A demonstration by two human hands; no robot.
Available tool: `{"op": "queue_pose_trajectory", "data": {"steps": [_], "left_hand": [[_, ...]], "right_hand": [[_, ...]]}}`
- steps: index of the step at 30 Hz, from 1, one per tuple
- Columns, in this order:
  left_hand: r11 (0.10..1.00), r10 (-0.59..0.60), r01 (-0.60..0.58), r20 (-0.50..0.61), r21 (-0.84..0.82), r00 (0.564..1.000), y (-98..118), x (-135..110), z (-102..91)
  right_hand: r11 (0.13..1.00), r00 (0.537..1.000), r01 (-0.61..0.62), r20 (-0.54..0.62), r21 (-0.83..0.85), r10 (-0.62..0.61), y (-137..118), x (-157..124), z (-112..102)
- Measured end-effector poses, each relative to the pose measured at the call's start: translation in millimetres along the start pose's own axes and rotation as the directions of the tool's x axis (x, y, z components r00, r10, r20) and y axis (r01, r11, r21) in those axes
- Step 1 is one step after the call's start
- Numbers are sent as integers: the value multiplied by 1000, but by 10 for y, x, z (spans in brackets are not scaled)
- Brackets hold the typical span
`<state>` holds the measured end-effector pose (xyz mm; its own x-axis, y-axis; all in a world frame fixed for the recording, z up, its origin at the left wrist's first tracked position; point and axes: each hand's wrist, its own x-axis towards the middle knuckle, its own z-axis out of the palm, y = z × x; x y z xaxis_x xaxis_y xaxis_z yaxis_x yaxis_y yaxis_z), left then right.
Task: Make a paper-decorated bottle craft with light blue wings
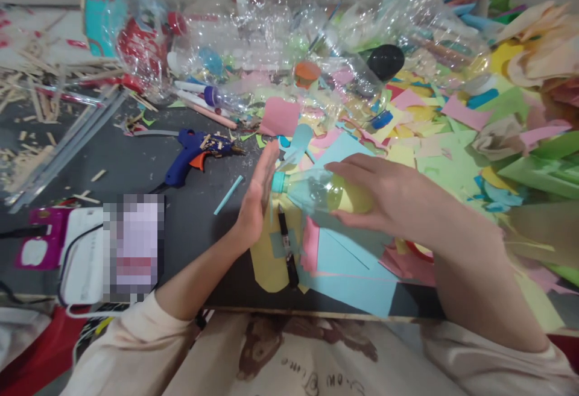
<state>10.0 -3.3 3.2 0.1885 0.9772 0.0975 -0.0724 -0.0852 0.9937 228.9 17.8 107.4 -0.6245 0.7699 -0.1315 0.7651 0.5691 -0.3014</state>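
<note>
My right hand point(384, 200) is wrapped around a clear plastic bottle point(323, 194) that lies on its side, with yellow paper inside it and a teal cap point(278, 182) pointing left. My left hand point(257, 194) is open, fingers straight and together, its palm pressed flat against the capped end. Under the bottle lie sheets of light blue paper point(348, 269), yellow paper point(266, 260) and pink paper point(310, 245). A black marker point(287, 245) rests on the yellow sheet just below my left hand.
A blue glue gun point(194, 152) lies on the dark table point(199, 221) at centre left, a thin blue strip point(228, 195) near it. Crushed clear bottles point(280, 28) pile up at the back. Coloured paper scraps point(452, 131) cover the right side. A white device point(84, 251) sits front left.
</note>
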Motion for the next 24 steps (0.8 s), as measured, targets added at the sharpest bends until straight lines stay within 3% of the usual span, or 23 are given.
{"op": "queue_pose_trajectory", "data": {"steps": [8,16,24], "left_hand": [[1000,-2,3,-43,28,999,69,21,-13],[1000,-6,4,-98,-20,995,75,8,50],[998,31,-38,-163,-41,986,20,27,16]], "right_hand": [[993,993,120,-2,-16,-120,-127,-1,86],[989,991,127,-28,-72,-130,-212,30,170],[997,996,80,-44,-9,-80,-177,13,127]]}}
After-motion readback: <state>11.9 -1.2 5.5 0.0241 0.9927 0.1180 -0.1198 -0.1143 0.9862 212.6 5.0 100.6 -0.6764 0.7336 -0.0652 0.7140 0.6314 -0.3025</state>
